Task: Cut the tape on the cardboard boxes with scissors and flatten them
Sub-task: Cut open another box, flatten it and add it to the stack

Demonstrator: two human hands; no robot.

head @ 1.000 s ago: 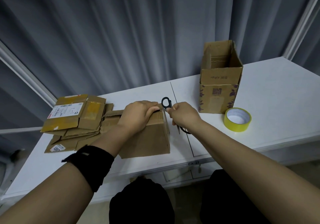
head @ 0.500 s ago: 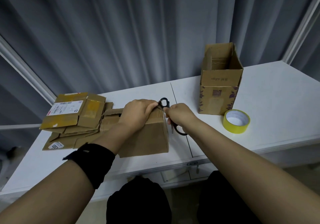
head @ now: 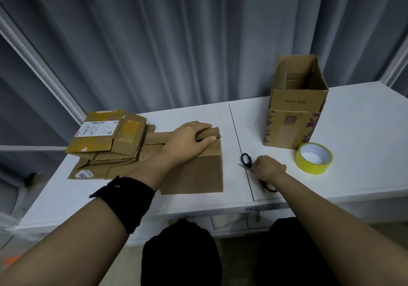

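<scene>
A brown cardboard box [head: 198,173] stands on the white table [head: 364,131] in front of me. My left hand [head: 189,139] grips its top flap at the right edge, thumb on the near side. To the right of the box, my right hand [head: 268,167] rests on the table, closed around black-handled scissors [head: 247,161]; one handle loop sticks out at the far side and another shows under the wrist. The blades are hidden by the hand.
A pile of flattened boxes [head: 106,142] with a shipping label lies at the left. A tall open box [head: 293,109] with a purple print stands at the back right, a yellow tape roll [head: 313,158] beside it. Grey curtains hang behind the table.
My right hand has moved with the scissors from the box's top right corner down to the table on the right. My left hand has stayed on the flap.
</scene>
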